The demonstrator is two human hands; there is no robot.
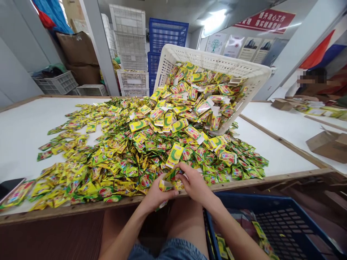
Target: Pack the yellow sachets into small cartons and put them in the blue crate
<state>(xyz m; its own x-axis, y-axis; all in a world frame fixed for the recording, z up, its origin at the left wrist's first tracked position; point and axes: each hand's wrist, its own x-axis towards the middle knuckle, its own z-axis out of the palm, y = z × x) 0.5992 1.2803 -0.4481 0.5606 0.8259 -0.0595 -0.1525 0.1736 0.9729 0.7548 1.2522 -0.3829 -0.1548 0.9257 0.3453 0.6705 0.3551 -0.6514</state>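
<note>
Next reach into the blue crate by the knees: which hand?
Right, likely: the right hand is on the crate's side, its forearm over it. The left hand is farther, holding a small box.

Downward-forward view from the head

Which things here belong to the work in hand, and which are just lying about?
Seemingly in the work: left hand and right hand, both on a small packet; heaped sachets; tipped white basket of small boxes.
Apparently lying about: phone; brown cardboard box at right; stacked crates.
</note>
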